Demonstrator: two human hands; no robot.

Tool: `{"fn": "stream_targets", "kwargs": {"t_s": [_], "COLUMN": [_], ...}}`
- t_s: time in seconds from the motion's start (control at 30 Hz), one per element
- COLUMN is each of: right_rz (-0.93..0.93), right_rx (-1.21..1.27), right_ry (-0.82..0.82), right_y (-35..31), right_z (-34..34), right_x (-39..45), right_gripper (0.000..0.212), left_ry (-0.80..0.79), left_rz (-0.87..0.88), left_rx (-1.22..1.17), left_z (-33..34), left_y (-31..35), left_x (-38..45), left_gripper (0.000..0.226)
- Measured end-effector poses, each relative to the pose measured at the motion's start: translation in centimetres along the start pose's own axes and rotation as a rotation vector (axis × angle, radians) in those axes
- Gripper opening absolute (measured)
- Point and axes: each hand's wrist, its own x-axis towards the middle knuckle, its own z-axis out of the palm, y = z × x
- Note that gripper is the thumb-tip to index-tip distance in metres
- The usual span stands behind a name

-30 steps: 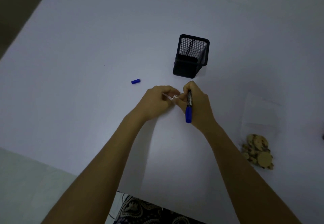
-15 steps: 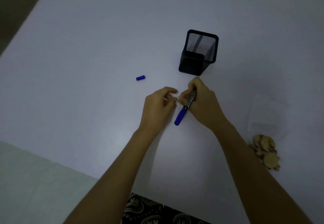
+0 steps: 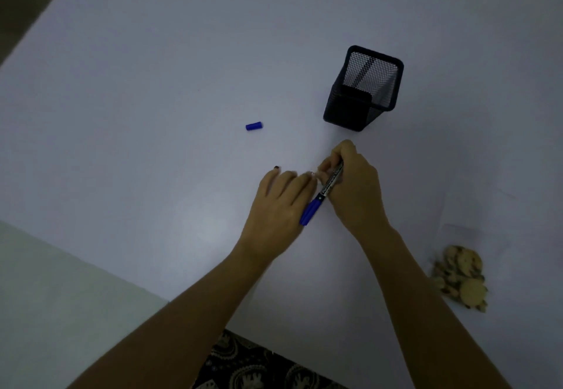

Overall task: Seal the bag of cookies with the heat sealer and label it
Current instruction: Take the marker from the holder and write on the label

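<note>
Head view, one frame, dim light.

- Table (image 3: 152, 68): white top, fills most of frame; near-left edge runs diag.
- Right hand (image 3: 355, 189): mid-frame, fingers curled round a marker (image 3: 323, 195). Marker lies slanted, blue end toward near-left, tip end hidden in the fingers. Grip: firm, closed round barrel.
- Left hand (image 3: 278, 205): just left of right hand, fingers fairly straight & spread, flat on/over table, tips next to right hand's fingers. Small pale item at the fingertips, too blurred to ID. Hand not gripping anything visible.
- Marker cap (image 3: 254, 126): blue, lying on its side, alone, far-left of the hands, apart from both.
- Pen holder (image 3: 364, 88): black mesh, square, upright, just beyond right hand; one dark stick-like item seen inside thru mesh.
- Bag of cookies (image 3: 458, 279): clear bag at right edge of table, near side, well apart from hands; round tan cookies bunched at its near end, flat pale part running to far side. Untouched.
- Patterned dark fabric (image 3: 259, 364): bottom centre, below table edge.
</note>
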Motion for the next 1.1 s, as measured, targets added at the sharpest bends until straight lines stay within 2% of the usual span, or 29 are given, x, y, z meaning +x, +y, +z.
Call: {"fn": "stream_targets", "kwargs": {"t_s": [0.1,0.2,0.3,0.4,0.47,0.7,0.87,1.0,1.1], "right_rz": [-0.021,0.105,0.146,0.045,-0.027,-0.085,-0.029,0.041,0.074], "right_rx": [0.272,0.634,0.589,0.344,0.274,0.079,0.173,0.237,0.257], "right_ry": [0.099,0.138,0.177,0.234,0.223,0.236,0.279,0.288,0.306], "right_y": [-1.3,-1.6,-1.0,-0.6,-0.4,-0.5,-0.5,-0.5,-0.7], "right_z": [0.0,0.6,1.3,1.6,1.9,3.2,3.1,3.1,3.3], "right_x": [-0.7,-0.5,0.1,0.2,0.1,0.6,0.6,0.6,0.8], "right_gripper": [0.024,0.029,0.023,0.015,0.004,0.027,0.012,0.029,0.03], "left_ry": [0.051,0.013,0.019,0.022,0.022,0.04,0.038,0.044,0.046], "left_rz": [-0.049,-0.038,-0.04,-0.048,-0.052,-0.047,-0.055,-0.056,-0.052], "left_rx": [-0.062,-0.022,0.002,0.014,0.02,0.011,0.024,0.024,0.032], "left_z": [-0.1,0.0,0.1,0.2,0.2,0.2,0.1,0.1,0.2], "left_y": [0.5,0.5,0.5,0.5,0.5,0.4,0.5,0.5,0.5], "left_x": [0.0,-0.1,0.1,0.1,0.1,0.1,0.1,0.1,0.1], "left_gripper": [0.04,0.031,0.029,0.027,0.027,0.019,0.023,0.026,0.027]}}
